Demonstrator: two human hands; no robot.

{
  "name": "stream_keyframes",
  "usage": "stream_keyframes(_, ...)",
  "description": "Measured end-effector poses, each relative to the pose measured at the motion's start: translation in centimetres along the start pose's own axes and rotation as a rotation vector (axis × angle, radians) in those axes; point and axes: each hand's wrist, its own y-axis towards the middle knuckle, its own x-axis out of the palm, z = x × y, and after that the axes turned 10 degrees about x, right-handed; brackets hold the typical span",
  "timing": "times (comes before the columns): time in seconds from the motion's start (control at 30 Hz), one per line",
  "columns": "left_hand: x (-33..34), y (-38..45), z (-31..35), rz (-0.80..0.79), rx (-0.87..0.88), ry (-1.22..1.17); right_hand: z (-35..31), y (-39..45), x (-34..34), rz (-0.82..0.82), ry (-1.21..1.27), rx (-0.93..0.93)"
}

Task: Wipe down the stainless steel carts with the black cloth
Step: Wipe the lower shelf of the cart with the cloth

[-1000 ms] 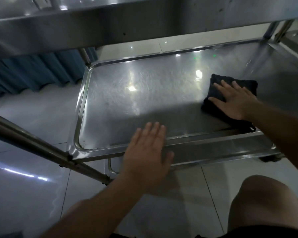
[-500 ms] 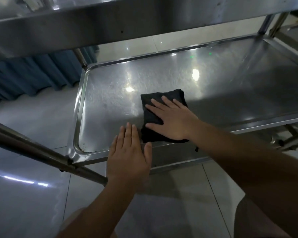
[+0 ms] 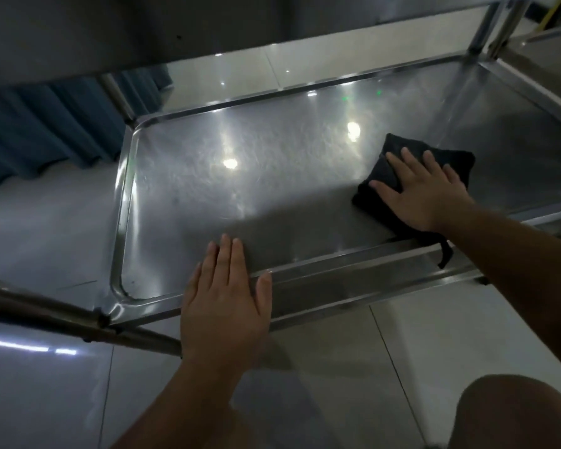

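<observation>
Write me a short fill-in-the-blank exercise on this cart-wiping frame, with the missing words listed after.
1. The right hand presses flat on the ____ cloth.
2. The left hand rests on the near ____ of the lower shelf, holding nothing.
3. A loop of the cloth hangs over the shelf's ____ edge.
4. The cloth lies toward the ____ side of the shelf.

Missing words: black; rim; near; right

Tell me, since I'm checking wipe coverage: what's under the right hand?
The folded black cloth lies under the right hand, flat on the cart's lower shelf. The steel beneath the cloth is covered, so its state cannot be seen.
</observation>
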Motion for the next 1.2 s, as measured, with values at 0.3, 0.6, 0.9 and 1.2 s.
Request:
stream_keyframes(0.3,0.0,0.6,-0.3,0.006,-0.025,0.083,-1.2,-1.2,0.3,-0.070,-0.008,-0.331)
stream_keyframes(0.6,0.6,0.2,-0.4,0.126,0.002,0.079,-1.1,-5.6,1.1,-0.059,-0.110,-0.927)
stream_keyframes(0.9,-0.4,0.4,-0.8,0.061,-0.006,0.020,-2.4,-9.3,2.6,0.340,0.004,-1.265)
stream_keyframes(1.2,-0.2,-3.1,-0.8,0.212,0.277,-0.013,-3.4,-13.3,11.1,-0.114,-0.128,-1.244)
